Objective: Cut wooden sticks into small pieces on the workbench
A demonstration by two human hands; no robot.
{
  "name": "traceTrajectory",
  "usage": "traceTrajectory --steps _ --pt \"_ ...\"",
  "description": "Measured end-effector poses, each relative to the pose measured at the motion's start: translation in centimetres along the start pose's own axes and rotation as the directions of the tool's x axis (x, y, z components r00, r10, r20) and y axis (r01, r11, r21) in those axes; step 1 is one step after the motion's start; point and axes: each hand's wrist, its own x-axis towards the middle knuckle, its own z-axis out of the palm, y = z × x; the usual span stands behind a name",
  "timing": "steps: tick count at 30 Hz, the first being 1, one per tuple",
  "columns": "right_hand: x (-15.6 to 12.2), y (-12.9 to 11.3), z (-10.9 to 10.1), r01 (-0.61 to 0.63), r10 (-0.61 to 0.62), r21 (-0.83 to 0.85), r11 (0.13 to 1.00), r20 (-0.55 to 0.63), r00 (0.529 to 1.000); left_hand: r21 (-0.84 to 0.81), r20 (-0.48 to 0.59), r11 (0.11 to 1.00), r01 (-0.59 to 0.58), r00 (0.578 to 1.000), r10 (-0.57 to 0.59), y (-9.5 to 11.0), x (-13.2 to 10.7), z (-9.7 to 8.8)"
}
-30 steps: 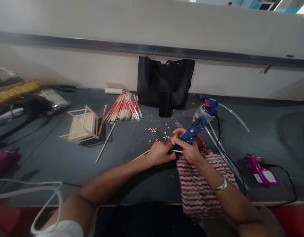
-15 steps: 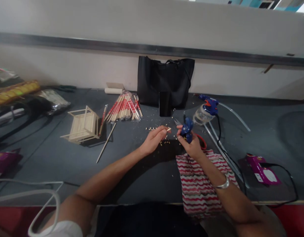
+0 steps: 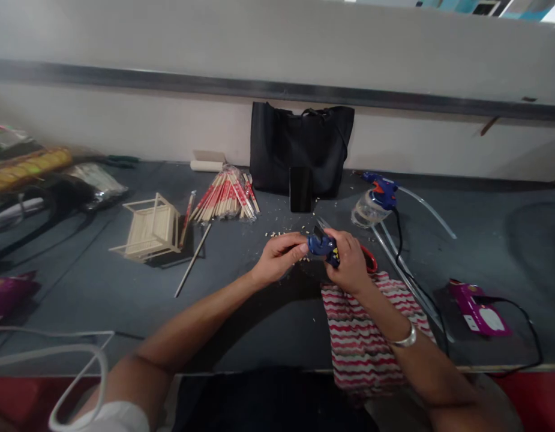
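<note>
My right hand [image 3: 349, 264] is wrapped round a small blue hand tool [image 3: 323, 245], held just above the dark table [image 3: 124, 300] with its nose pointing left. My left hand [image 3: 279, 257] is closed in a pinch right at the tool's nose, thumb touching it; what the fingers pinch is too small to make out. Small cut wood bits [image 3: 277, 234] lie scattered just beyond both hands. A red-handled pair of scissors [image 3: 371, 258] lies behind my right hand. A red and white striped cloth [image 3: 367, 342] lies under my right forearm.
A stick-built wooden frame [image 3: 151, 228], a loose stick [image 3: 194, 258] and a bundle of wrapped chopsticks [image 3: 225, 198] lie to the left. A black bag [image 3: 302, 141] with a phone [image 3: 299, 189] leaning on it stands behind. A glue gun [image 3: 381, 189], clear tape [image 3: 366, 211] and pink package [image 3: 477, 309] lie right.
The long stick held between both hands a second ago is gone from them. My left hand lifted a small piece, then closed in on the tool, which my right hand turned leftward.
</note>
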Motion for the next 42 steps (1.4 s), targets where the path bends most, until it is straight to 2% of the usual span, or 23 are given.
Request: traceTrajectory --steps 8,16,36,42 --pt "0.2 -0.1 -0.1 -0.003 0.011 -0.100 0.995 0.081 0.997 0.021 0.051 0.999 0.031 0.998 -0.032 -0.7 0.1 -0.3" --pt "0.2 0.3 -0.1 -0.026 0.049 -0.150 0.988 0.154 0.987 0.060 0.087 0.998 -0.011 0.996 0.006 -1.0 0.3 -0.7" --pt "0.2 0.3 -0.1 -0.030 0.066 -0.196 0.980 0.178 0.982 0.217 0.122 0.947 -0.237 0.969 0.215 -1.6 0.4 -1.1" --pt "0.2 0.3 0.0 -0.029 0.065 -0.204 0.979 0.172 0.983 0.232 0.143 0.940 -0.251 0.965 0.222 -2.0 0.4 -1.1"
